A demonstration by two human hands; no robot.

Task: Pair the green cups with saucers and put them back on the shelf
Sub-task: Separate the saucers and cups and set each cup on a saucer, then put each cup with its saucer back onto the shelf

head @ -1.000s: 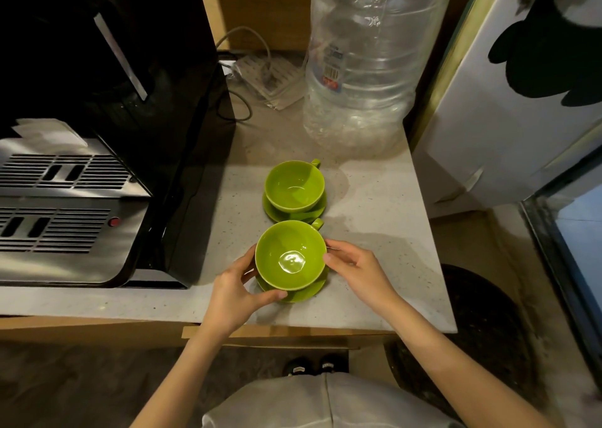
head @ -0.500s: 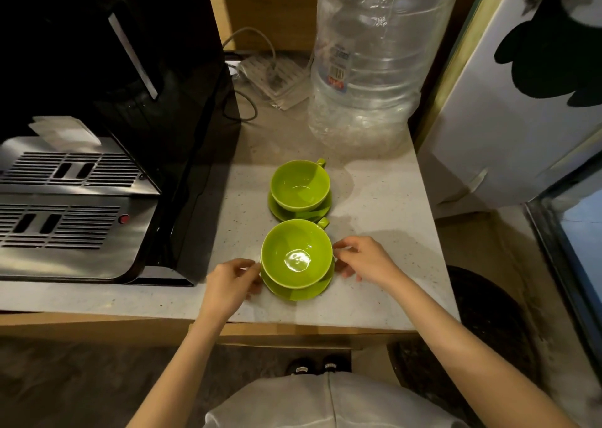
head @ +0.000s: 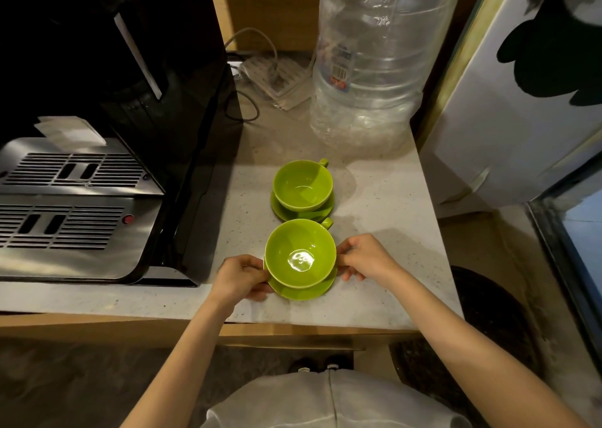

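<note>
Two green cups stand on green saucers on the speckled counter. The near cup (head: 300, 252) sits on its saucer (head: 301, 292), handle pointing to the far right. My left hand (head: 240, 277) pinches the saucer's left rim and my right hand (head: 365, 257) pinches its right rim. Whether the saucer rests on the counter or is just off it I cannot tell. The far cup (head: 302, 184) sits on its own saucer (head: 294, 213) just behind, untouched.
A black and steel coffee machine (head: 97, 154) fills the left of the counter (head: 384, 206). A big clear water bottle (head: 374, 59) stands at the back, with a power strip and cables (head: 273, 76) beside it. A white fridge (head: 521, 108) is on the right.
Both hands left the near cup's sides, spread apart, then closed on the saucer's rim at left and right. The far cup and saucer stayed put.
</note>
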